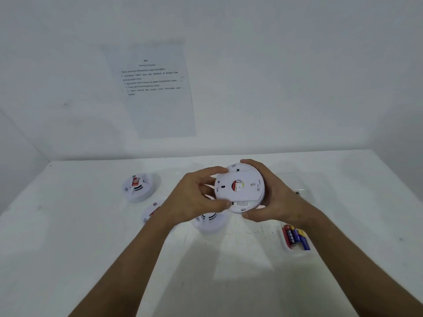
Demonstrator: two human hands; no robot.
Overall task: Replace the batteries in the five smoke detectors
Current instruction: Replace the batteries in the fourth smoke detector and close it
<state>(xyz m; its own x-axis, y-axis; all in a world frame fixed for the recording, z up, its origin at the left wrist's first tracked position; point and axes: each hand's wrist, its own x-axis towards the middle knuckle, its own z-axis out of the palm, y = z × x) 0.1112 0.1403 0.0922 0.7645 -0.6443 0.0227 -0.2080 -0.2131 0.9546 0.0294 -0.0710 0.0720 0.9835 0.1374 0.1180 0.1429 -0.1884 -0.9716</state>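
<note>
I hold a round white smoke detector [240,187] above the table with its back plate turned toward me; a red patch shows through the plate's centre opening. My left hand [196,197] grips its left rim with fingers above and thumb below. My right hand [267,193] curls round the right rim. Three more white detectors lie on the table: one at the far left [139,187], one partly under my left wrist [151,212], one below the held unit [209,221]. A small white tray [287,244] at the right holds several red and purple batteries [296,236].
The white table [91,248] meets white walls at the back and left. A printed instruction sheet [155,88] hangs on the back wall. A small dark item [298,192] lies on the table behind my right hand.
</note>
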